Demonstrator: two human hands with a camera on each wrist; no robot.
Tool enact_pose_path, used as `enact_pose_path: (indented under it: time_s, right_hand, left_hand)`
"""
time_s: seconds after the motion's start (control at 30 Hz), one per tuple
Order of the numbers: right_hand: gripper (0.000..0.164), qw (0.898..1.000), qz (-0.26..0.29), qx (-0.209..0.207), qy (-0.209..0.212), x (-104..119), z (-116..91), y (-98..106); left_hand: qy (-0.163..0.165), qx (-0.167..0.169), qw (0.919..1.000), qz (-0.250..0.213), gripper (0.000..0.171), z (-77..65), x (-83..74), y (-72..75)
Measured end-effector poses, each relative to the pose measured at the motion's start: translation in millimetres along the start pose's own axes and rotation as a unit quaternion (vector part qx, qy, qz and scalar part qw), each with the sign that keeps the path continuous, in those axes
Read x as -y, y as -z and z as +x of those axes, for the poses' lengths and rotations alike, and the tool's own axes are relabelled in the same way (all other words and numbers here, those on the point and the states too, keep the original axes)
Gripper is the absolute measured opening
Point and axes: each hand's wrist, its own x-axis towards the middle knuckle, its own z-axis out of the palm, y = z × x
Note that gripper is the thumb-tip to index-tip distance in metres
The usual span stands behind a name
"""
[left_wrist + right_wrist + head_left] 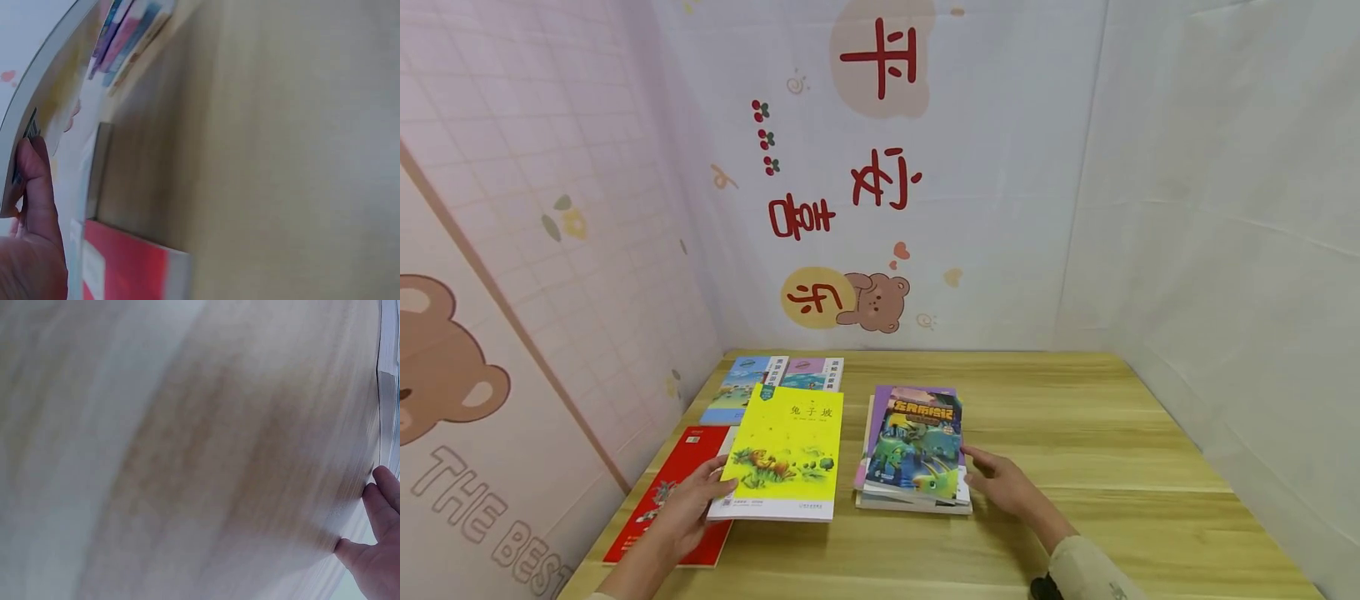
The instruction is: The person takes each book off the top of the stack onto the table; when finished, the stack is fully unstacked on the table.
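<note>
On the wooden surface point(1075, 433), a yellow book point(785, 454) is held at its lower left corner by the left hand point(688, 508), above a red book point(666, 500). Only the left wrist view shows the thumb point(34, 181) pinching its cover. The right hand point(1003, 483), fingers relaxed, touches a stack of books point(913, 450).

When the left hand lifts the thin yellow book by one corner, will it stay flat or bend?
The yellow book looks thin and soft-covered, so it would probably sag. The left hand grips only its near-left corner, so the far side may droop. It seems light.
</note>
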Motion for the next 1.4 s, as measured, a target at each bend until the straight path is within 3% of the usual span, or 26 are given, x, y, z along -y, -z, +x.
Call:
enact_pose_path:
  time_s: [0.23,0.47,0.57,0.63,0.7,0.8,0.87,0.93,1.13,1.4]
  right_hand:
    - [0.048,1.0,-0.005,0.004,0.01,1.1,1.5,0.3]
    - [0.048,1.0,-0.015,0.001,0.001,2.0,-0.5,0.8]
    - [0.048,1.0,-0.014,-0.003,0.0,0.7,0.0,0.5]
    - [0.048,1.0,-0.016,-0.003,0.004,0.7,0.2,0.6]
    - [0.048,1.0,-0.015,-0.005,0.004,1.4,-0.1,0.7]
    - [0.048,1.0,-0.013,-0.001,0.005,2.5,-0.7,0.8]
    - [0.048,1.0,-0.007,0.003,0.001,3.0,-1.1,0.6]
    - [0.049,1.0,-0.003,0.006,-0.001,3.0,-1.1,0.7]
    - [0.048,1.0,0.006,0.0,-0.006,3.1,-1.1,1.6]
    - [0.049,0.999,0.033,-0.028,-0.016,9.9,1.5,2.7]
  left_hand:
    - [0.014,-0.001,0.9999,0.006,0.068,-17.0,24.5,-2.5]
    - [0.031,-0.021,0.9993,0.004,0.067,-14.0,38.9,-11.6]
    - [0.025,-0.02,0.9991,0.029,0.067,-10.4,39.2,-14.7]
    - [0.004,-0.02,0.9954,0.094,0.065,-9.8,35.7,-16.7]
    - [-0.034,-0.027,0.9782,0.203,0.064,-10.5,29.0,-18.8]
    - [-0.094,-0.052,0.9294,0.353,0.064,-12.1,15.2,-22.8]
    - [-0.122,-0.056,0.9087,0.395,0.065,-11.6,5.7,-26.6]
    - [-0.133,-0.046,0.908,0.395,0.065,-9.3,-1.9,-31.1]
    - [-0.155,-0.001,0.9201,0.36,0.063,5.7,-11.6,-49.9]
    - [-0.154,0.016,0.9367,0.314,0.06,31.9,-16.7,-91.1]
